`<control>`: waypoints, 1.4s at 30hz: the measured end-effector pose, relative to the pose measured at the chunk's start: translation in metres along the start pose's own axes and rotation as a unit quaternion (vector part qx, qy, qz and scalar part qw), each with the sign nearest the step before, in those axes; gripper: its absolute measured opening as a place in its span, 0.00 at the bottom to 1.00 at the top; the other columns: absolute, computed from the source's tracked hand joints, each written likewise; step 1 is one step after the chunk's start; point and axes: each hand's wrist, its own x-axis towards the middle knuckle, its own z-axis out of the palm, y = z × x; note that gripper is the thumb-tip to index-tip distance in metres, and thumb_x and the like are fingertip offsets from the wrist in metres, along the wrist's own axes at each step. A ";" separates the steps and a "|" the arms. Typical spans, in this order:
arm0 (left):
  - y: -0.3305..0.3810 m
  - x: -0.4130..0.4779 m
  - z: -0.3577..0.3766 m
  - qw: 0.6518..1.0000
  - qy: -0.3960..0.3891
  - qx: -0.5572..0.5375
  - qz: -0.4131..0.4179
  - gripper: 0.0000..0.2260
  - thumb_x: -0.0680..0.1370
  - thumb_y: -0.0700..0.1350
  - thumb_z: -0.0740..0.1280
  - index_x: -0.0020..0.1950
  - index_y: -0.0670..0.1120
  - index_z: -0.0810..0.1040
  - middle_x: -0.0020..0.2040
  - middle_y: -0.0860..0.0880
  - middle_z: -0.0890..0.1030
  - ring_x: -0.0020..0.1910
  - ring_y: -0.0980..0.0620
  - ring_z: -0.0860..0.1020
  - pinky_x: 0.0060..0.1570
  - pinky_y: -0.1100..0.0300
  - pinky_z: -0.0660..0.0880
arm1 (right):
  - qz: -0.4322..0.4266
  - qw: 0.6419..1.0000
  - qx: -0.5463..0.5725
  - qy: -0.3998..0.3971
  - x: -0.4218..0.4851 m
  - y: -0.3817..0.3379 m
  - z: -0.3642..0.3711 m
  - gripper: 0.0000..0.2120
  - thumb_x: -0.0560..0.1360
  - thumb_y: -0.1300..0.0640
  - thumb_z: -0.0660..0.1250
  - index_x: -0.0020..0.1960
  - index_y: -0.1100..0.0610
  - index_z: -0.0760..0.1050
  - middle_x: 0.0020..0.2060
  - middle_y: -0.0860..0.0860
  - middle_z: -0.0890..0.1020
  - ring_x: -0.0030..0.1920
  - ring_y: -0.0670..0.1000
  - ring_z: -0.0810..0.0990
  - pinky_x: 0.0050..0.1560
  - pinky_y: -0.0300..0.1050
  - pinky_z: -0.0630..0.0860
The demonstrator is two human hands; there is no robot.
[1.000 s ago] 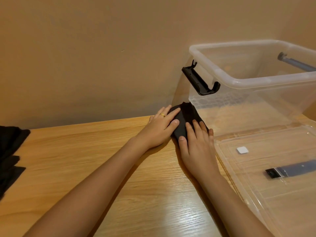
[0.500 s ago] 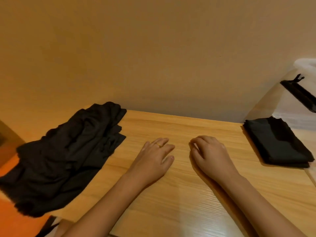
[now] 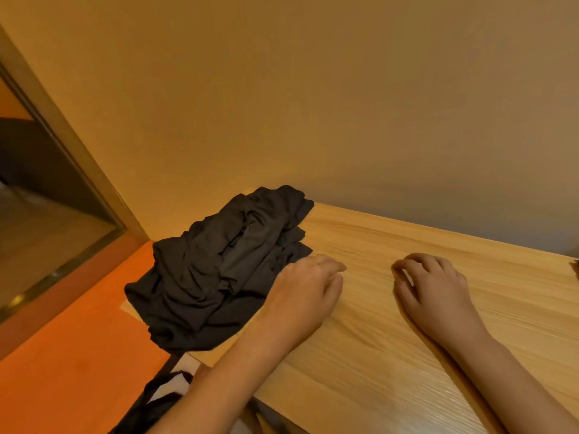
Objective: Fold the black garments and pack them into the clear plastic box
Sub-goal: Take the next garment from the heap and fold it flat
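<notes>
A heap of crumpled black garments [image 3: 225,264] lies at the left end of the wooden table [image 3: 407,308], partly hanging over its edge. My left hand [image 3: 305,296] hovers just right of the heap, fingers loosely curled, holding nothing. My right hand [image 3: 435,296] is over the bare wood further right, fingers also loosely curled and empty. A dark sliver of the folded garment [image 3: 576,267] shows at the right edge. The clear plastic box is out of view.
A plain wall [image 3: 344,104] runs close behind the table. Left of the table lie an orange floor [image 3: 62,355] and a dark doorway [image 3: 37,198]. A black strap or cloth [image 3: 156,399] hangs below the table's front-left corner.
The view has swung left: the box and folded garment slid out to the right. Both hands left the folded piece and moved left, the left one now beside the heap.
</notes>
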 end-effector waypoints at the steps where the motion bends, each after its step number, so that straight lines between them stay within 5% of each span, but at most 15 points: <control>1: -0.006 0.002 -0.010 1.000 0.023 -0.002 -0.017 0.15 0.84 0.51 0.59 0.67 0.53 0.79 0.64 0.58 0.79 0.63 0.58 0.74 0.63 0.56 0.72 | 0.001 1.000 0.002 -0.003 0.001 -0.001 -0.001 0.13 0.81 0.49 0.61 0.63 0.47 0.79 0.61 0.47 0.78 0.65 0.53 0.70 0.64 0.56 0.67; 6: -0.050 0.008 -0.049 0.988 0.123 0.013 -0.090 0.12 0.82 0.49 0.63 0.64 0.52 0.81 0.60 0.56 0.81 0.62 0.54 0.76 0.59 0.54 0.74 | -0.014 0.999 0.031 -0.020 0.011 -0.019 -0.004 0.12 0.82 0.46 0.60 0.60 0.45 0.80 0.58 0.44 0.79 0.62 0.51 0.72 0.58 0.53 0.64; 13: -0.092 -0.004 -0.044 0.982 0.088 0.058 -0.158 0.20 0.78 0.56 0.70 0.68 0.51 0.78 0.59 0.53 0.75 0.62 0.52 0.72 0.53 0.58 0.73 | -0.048 0.986 0.155 -0.048 0.054 -0.088 0.021 0.12 0.83 0.48 0.61 0.58 0.46 0.82 0.54 0.42 0.84 0.59 0.49 0.77 0.62 0.56 0.67; 16: -0.100 -0.009 -0.040 0.978 0.119 0.050 -0.167 0.15 0.79 0.54 0.69 0.63 0.51 0.80 0.55 0.54 0.73 0.59 0.53 0.71 0.51 0.62 0.67 | -0.047 0.963 0.258 -0.064 0.073 -0.121 0.033 0.11 0.82 0.49 0.63 0.56 0.48 0.83 0.50 0.42 0.85 0.54 0.47 0.80 0.63 0.57 0.73; 20: -0.101 -0.013 -0.040 0.973 0.172 0.010 -0.153 0.05 0.80 0.48 0.69 0.54 0.51 0.83 0.50 0.57 0.73 0.52 0.57 0.73 0.47 0.64 0.68 | -0.020 0.922 0.381 -0.061 0.080 -0.140 0.045 0.09 0.81 0.50 0.65 0.55 0.50 0.83 0.45 0.43 0.84 0.48 0.44 0.82 0.50 0.44 0.79; 27: -0.095 -0.007 -0.054 0.945 0.233 -0.171 -0.151 0.04 0.77 0.44 0.73 0.50 0.52 0.85 0.56 0.57 0.81 0.57 0.64 0.77 0.52 0.68 0.72 | -0.047 0.899 0.434 -0.041 0.074 -0.133 0.055 0.09 0.80 0.52 0.67 0.58 0.50 0.82 0.43 0.43 0.83 0.46 0.42 0.81 0.47 0.39 0.77; 32: -0.074 -0.002 -0.047 0.913 0.189 -0.324 -0.159 0.05 0.78 0.42 0.72 0.51 0.51 0.85 0.63 0.58 0.81 0.62 0.65 0.76 0.55 0.72 0.73 | -0.028 0.880 0.471 -0.048 0.075 -0.133 0.055 0.12 0.81 0.48 0.65 0.63 0.48 0.79 0.50 0.41 0.83 0.52 0.37 0.80 0.51 0.31 0.75; 37: -0.062 -0.002 -0.039 0.939 0.095 -0.313 -0.105 0.09 0.78 0.45 0.73 0.55 0.56 0.85 0.71 0.61 0.73 0.68 0.67 0.71 0.63 0.62 0.73 | 0.012 0.848 0.527 -0.047 0.078 -0.128 0.055 0.13 0.81 0.47 0.66 0.61 0.53 0.80 0.50 0.44 0.84 0.53 0.41 0.82 0.53 0.38 0.78; 39: -0.059 0.001 -0.041 0.938 0.115 -0.308 -0.111 0.11 0.79 0.44 0.72 0.59 0.54 0.83 0.72 0.59 0.71 0.62 0.70 0.74 0.56 0.69 0.74 | 0.021 0.845 0.533 -0.038 0.078 -0.125 0.055 0.10 0.80 0.50 0.69 0.59 0.53 0.81 0.46 0.45 0.85 0.49 0.42 0.83 0.48 0.37 0.78; 42: -0.067 0.010 -0.046 0.940 0.189 -0.240 -0.150 0.11 0.79 0.43 0.71 0.61 0.53 0.81 0.66 0.56 0.74 0.57 0.62 0.78 0.49 0.74 0.73 | 0.030 0.843 0.536 -0.029 0.077 -0.124 0.054 0.05 0.79 0.53 0.71 0.54 0.50 0.83 0.43 0.45 0.85 0.45 0.42 0.83 0.44 0.35 0.78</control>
